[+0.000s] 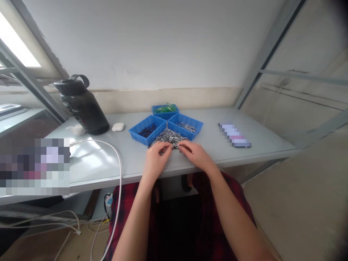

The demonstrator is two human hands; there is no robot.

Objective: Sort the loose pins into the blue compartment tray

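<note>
Your two hands work close together at the centre of the frame, at the near edge of a heap of thin metal pieces (170, 135). Your left hand (157, 155) comes in from the left with thumb and fingers drawn together; your right hand (197, 155) faces it from the right, its fingertips also drawn in. The fingertips nearly meet, with a small dark bit between them. You seem to be holding something tiny there, but I cannot tell whether one hand grips it, or both, or what it is.

The step in hand looks like fine fingertip work on small pieces. Just behind the heap, slightly left of centre, a left blue tray (140, 138) holds dark pieces (147, 130); slightly right of centre, a right blue tray (200, 129) holds more metal pieces (187, 127). Above them in the frame, a rear blue tray (163, 115) holds green pieces (168, 108). Whether the heap lies on the table (133, 159) or in something low, your hands keep me from telling.

As I judge it, the next move calls for a light, steady pinch, your two sets of fingertips kept in line, and your knuckles lifted off the loose pieces so that none scatter towards the table's front edge.
</note>
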